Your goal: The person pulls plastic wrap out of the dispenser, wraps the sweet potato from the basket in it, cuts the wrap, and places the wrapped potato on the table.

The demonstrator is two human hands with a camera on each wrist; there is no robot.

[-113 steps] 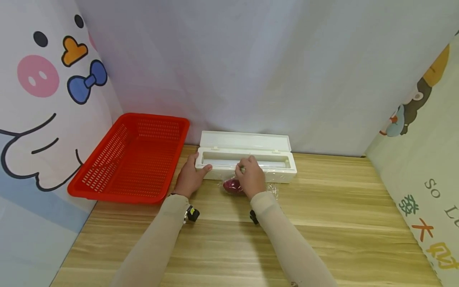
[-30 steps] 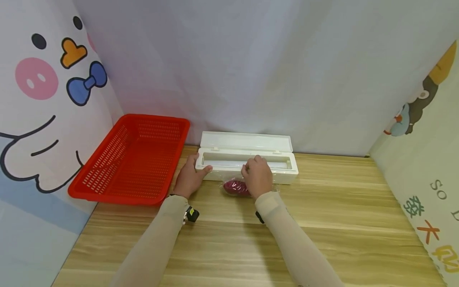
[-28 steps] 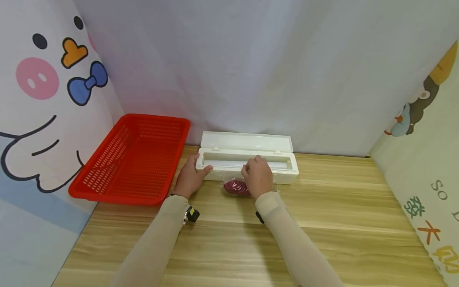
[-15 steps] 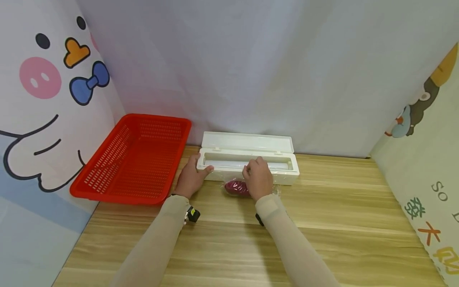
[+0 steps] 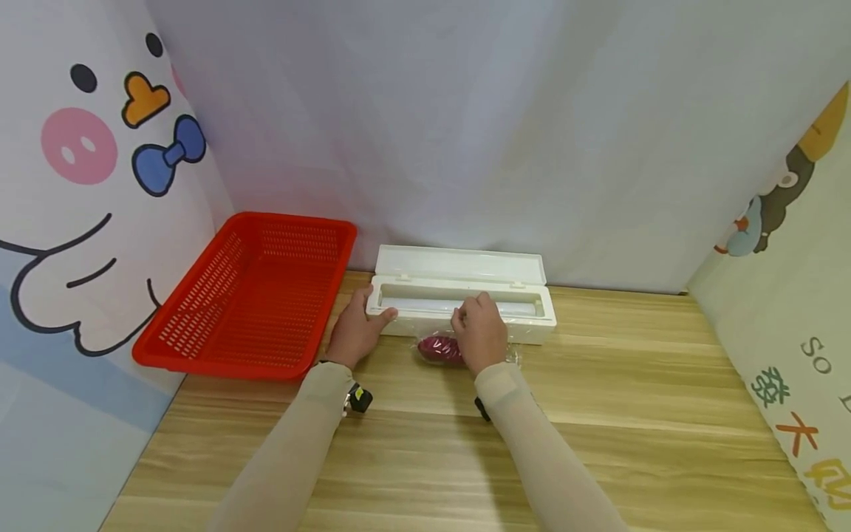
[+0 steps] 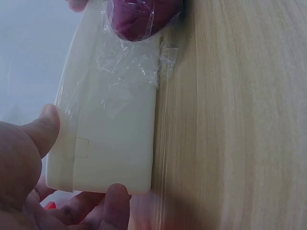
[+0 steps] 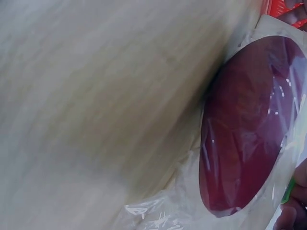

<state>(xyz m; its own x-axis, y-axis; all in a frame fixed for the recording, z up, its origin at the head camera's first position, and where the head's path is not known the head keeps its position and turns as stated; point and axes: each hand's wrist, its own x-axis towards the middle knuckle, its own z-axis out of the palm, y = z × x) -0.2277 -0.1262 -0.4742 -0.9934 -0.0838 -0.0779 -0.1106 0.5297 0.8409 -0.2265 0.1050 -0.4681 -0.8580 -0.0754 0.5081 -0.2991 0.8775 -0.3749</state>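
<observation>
A white cling film dispenser (image 5: pixel 532 332) stands with its lid (image 5: pixel 459 264) raised and a film roll (image 5: pixel 425 304) inside. My left hand (image 5: pixel 352 334) grips its left end; in the left wrist view the thumb (image 6: pixel 47 127) presses the upper edge and fingers curl round the end. At the box's front edge my right hand (image 5: pixel 482 334) pinches a small green slide cutter (image 7: pixel 289 189), mostly hidden by fingers. Clear film (image 6: pixel 127 79) hangs down the front. Over a smooth, oval purple-red fruit or vegetable (image 7: pixel 244 124) lies film; it rests against the box front, partly behind my right hand.
Left of the box stands a red perforated plastic basket (image 5: pixel 249 318), close beside my left hand. Behind the box is a pale cloth wall (image 5: pixel 459 148), and printed panels flank both sides. Bare wood table (image 5: pixel 631 414) extends to the right and front.
Since the earliest frame my right hand has moved a little to the right along the box's front edge. Over the last second both hands have stayed almost still, and the head view has shifted slightly.
</observation>
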